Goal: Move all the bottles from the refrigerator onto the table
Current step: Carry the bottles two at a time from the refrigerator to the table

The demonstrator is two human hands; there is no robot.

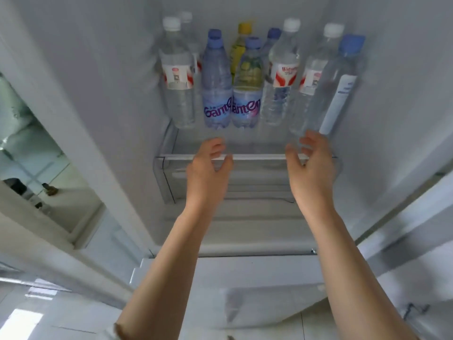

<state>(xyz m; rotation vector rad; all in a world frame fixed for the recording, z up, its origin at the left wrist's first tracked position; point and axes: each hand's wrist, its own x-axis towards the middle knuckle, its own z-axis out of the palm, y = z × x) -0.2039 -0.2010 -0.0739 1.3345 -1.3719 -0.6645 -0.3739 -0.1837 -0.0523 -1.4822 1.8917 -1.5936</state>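
Both hands spread and empty: left hand (pixel 208 165) near the blue-capped Ganten bottle (pixel 217 94), right hand (pixel 310 165) just below the tall blue-capped bottle (pixel 335 89). All upright on the refrigerator shelf (pixel 257 157). Full, probably heavy, possibly slick; best gripped mid-body.

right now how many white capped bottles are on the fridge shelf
4: far-left front bottle, one behind it, right of centre, and further right. Others may be hidden.

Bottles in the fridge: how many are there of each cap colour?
White caps: 4
Blue caps: 4
Yellow cap: 1
Total: 9 bottles, all standing on the shelf.
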